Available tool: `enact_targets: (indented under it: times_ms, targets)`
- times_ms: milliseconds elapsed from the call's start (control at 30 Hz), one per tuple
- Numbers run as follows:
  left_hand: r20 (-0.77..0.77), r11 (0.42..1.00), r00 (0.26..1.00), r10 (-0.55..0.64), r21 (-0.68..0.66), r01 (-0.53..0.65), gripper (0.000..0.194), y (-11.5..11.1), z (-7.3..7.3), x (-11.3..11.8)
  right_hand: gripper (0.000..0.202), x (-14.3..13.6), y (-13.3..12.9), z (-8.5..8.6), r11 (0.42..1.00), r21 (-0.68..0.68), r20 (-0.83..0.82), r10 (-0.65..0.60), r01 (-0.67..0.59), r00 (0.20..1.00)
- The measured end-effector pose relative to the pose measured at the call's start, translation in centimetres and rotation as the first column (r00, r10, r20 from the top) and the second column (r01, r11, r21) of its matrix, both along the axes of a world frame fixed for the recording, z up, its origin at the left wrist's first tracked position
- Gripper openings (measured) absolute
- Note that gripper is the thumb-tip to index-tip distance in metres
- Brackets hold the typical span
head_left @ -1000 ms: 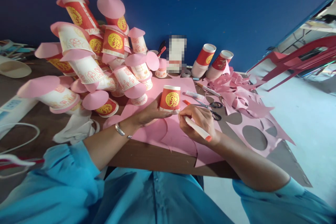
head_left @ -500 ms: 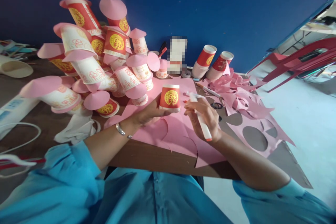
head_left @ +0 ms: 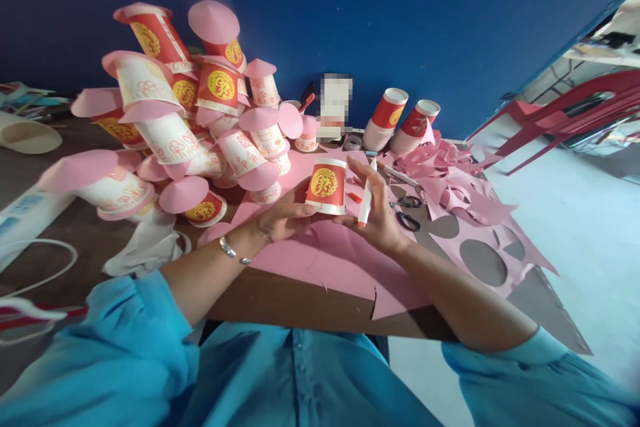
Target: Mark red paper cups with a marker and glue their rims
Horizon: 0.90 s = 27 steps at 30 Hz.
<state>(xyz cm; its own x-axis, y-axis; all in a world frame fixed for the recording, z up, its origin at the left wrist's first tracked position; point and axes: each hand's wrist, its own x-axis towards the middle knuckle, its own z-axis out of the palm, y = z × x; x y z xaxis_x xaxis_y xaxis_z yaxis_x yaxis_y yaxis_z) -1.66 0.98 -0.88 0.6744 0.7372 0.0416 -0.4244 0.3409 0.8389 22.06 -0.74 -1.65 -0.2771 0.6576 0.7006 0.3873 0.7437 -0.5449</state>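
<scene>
A red paper cup point(head_left: 327, 185) with a gold round emblem sits in my left hand point(head_left: 283, 217), its narrower end up. The left fingers are closed around its lower left side, partly hidden behind it. My right hand point(head_left: 377, 210) grips a white marker point(head_left: 367, 193) with an orange end, held nearly upright. Its thumb and forefinger reach to the cup's right side; whether they touch is hard to tell. Between cup and marker lies a small orange cap point(head_left: 355, 197). Pink paper sheets point(head_left: 300, 257) spread under both hands.
Decorated cups with pink cone tops point(head_left: 165, 133) are piled at left. Stacked cups point(head_left: 385, 120) stand by the blue wall. Black-handled scissors point(head_left: 409, 220), tape point(head_left: 353, 142) and pink paper scraps point(head_left: 460, 180) lie to the right. A red chair point(head_left: 560, 113) stands beyond.
My right hand has moved left towards the cup, and its marker has turned more upright. The cup has turned slightly in my left hand. The scissors are more visible.
</scene>
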Motion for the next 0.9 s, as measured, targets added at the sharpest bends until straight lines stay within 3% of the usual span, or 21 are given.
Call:
enact_targets:
  times_ms: [133, 300, 467, 600, 733, 900]
  targets:
    - [-0.042, 0.999, 0.998, -0.043, 0.03, 0.044, 0.09, 0.0, -0.4, -0.1, 0.096, 0.4, 0.3, 0.1, 0.999, -0.038, 0.022, 0.005, -0.004, 1.0]
    - [-0.018, 0.981, 0.996, 0.088, 0.174, -0.083, 0.097, -0.2, -0.1, 0.6, 0.1, 0.4, 0.0, 0.6, 0.988, 0.124, 0.106, -0.108, 0.095, 0.988]
    - [-0.1, 0.991, 0.991, 0.086, 0.115, -0.074, 0.101, -0.3, 0.0, 0.9, 0.105, 0.2, -0.4, 0.7, 0.989, 0.136, 0.155, -0.072, 0.051, 0.985]
    - [-0.053, 0.989, 0.994, 0.1, 0.114, -0.093, 0.094, 0.0, -0.3, 0.5, 0.108, 0.4, 0.0, 0.4, 0.998, 0.058, 0.072, 0.006, -0.01, 0.997]
    - [-0.099, 0.997, 0.995, -0.001, 0.077, 0.009, 0.085, 0.2, -0.5, 0.1, 0.102, 0.4, 0.4, 0.3, 0.999, 0.005, 0.004, 0.054, -0.054, 0.999]
    - [-0.05, 0.986, 0.999, -0.007, 0.168, 0.015, 0.074, 0.0, -0.2, 0.5, 0.086, 0.1, 0.2, 0.6, 0.989, 0.131, 0.033, -0.076, 0.071, 0.997]
